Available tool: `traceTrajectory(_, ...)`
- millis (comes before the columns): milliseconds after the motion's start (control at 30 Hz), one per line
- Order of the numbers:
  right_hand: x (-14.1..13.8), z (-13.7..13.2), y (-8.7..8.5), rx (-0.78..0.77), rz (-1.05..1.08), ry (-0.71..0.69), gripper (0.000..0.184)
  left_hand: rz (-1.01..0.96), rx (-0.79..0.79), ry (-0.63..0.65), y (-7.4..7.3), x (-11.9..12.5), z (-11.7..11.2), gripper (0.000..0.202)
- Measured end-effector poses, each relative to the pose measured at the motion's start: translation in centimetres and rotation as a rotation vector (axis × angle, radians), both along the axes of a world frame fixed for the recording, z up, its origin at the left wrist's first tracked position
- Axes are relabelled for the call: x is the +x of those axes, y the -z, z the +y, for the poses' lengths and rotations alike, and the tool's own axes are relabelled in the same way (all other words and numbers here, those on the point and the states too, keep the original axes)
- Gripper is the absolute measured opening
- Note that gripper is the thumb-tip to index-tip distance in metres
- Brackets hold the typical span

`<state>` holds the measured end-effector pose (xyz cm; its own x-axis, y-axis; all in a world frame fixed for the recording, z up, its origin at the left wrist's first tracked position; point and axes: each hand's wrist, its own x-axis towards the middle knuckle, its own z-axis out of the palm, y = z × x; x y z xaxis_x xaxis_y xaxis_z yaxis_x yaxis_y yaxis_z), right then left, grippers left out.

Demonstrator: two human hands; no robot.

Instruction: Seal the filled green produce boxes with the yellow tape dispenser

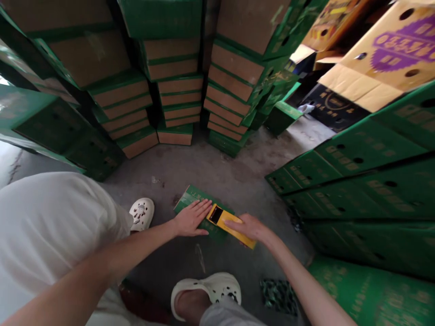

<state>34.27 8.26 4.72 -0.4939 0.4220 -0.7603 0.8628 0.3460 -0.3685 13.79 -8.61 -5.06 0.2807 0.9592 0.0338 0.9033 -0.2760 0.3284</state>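
Note:
A small green cardboard box (194,195) lies on the floor between the person's feet. My left hand (192,218) rests flat on its top, fingers stretched out and holding nothing. My right hand (247,226) is wrapped round a yellow carton stapler (219,216) with a dark opening near its head. The stapler's head sits over the box beside my left fingertips; whether it presses on the cardboard I cannot tell. Part of the box is hidden under the hands and the tool.
Stacks of green and brown boxes (180,93) stand ahead. More green boxes (343,199) rise close on the right, with an open tan carton (380,54) beyond. White clogs (224,286) are on my feet. A dark green patterned piece (277,295) lies on the grey floor (220,170).

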Motion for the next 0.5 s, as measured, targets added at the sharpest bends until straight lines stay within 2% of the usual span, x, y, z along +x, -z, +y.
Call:
traceTrajectory(67, 2.1, 0.4, 0.0, -0.018, 0.001, -0.014, 0.066, -0.005, -0.014, 0.013, -0.1, -0.6, 0.0, 0.102)
traceTrajectory(167, 5.7, 0.7, 0.1, -0.059, -0.038, 0.065, 0.068, -0.016, -0.021, 0.027, -0.2, -1.1, -0.1, 0.106)
traceTrajectory(233, 7.3, 0.6, 0.3, -0.021, -0.042, 0.110, 0.067, -0.011, -0.027, 0.016, -0.2, -0.7, -0.2, 0.113)
traceTrajectory(300, 7.8, 0.4, 0.5, 0.023, -0.030, 0.113, 0.067, 0.005, -0.033, 0.026, -0.1, 0.6, -0.1, 0.120)
traceTrajectory(367, 7.5, 0.4, 0.5, 0.034, -0.017, 0.100, 0.066, 0.019, -0.031, 0.094, 0.1, 2.4, 0.2, 0.125)
traceTrajectory(500, 7.6, 0.3, 0.3, -0.030, 0.006, 0.118, 0.066, 0.022, -0.022, 0.181, 0.5, 5.2, 0.8, 0.126)
